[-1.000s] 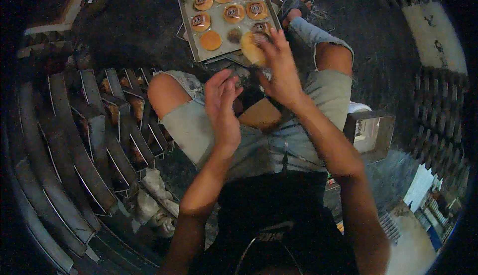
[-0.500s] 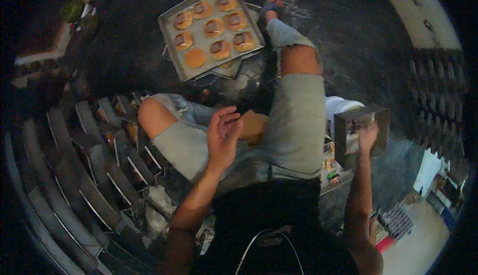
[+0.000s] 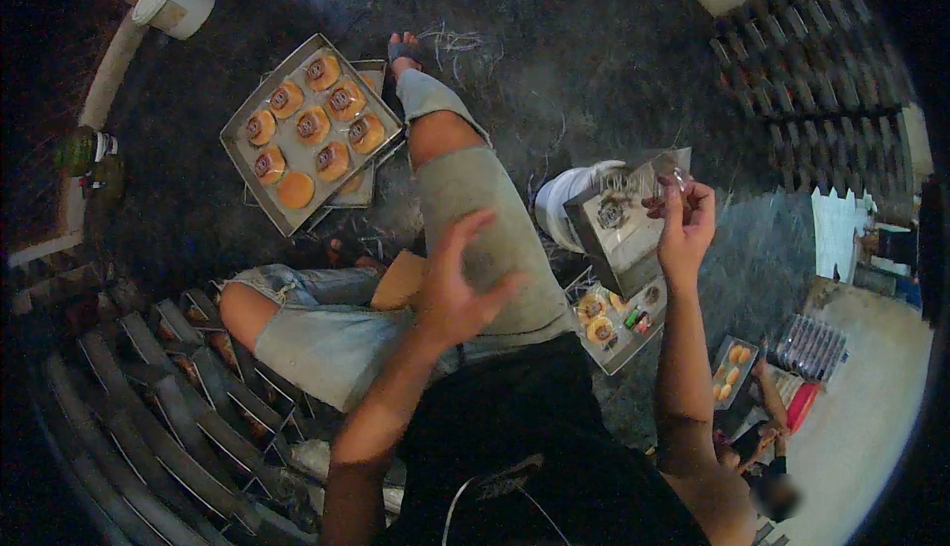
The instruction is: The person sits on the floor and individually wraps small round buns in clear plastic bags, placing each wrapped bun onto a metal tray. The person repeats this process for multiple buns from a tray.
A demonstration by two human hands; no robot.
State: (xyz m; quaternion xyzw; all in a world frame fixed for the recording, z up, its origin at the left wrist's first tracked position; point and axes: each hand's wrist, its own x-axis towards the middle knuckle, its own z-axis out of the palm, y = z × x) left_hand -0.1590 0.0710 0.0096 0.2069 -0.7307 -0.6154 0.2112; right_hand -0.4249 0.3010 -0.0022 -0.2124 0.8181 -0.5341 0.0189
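My right hand (image 3: 686, 218) pinches a clear plastic bag (image 3: 677, 170) with dark print, just above the right side of an open metal tin (image 3: 616, 274). More printed clear bags (image 3: 614, 212) lie in that tin. My left hand (image 3: 457, 294) hangs over my lap, its fingers apart and nothing in it. Beyond my bent left knee, a metal tray (image 3: 242, 160) bears several round golden buns. Most of these are in clear printed bags, like the middle bun (image 3: 312, 125); the nearest bun (image 3: 296, 190) is bare.
Behind the tin is a white bucket (image 3: 559, 205). A lower tray (image 3: 618, 353) with bagged buns and small green and red items is by my right thigh. Dark metal trays (image 3: 148, 378) crowd the left. Another person's arm (image 3: 770, 388) is beside a bun tray at lower right.
My view has turned to the right. My right hand has come up from inside the tin and now has a plastic bag in it. The left hand's fingers have spread.
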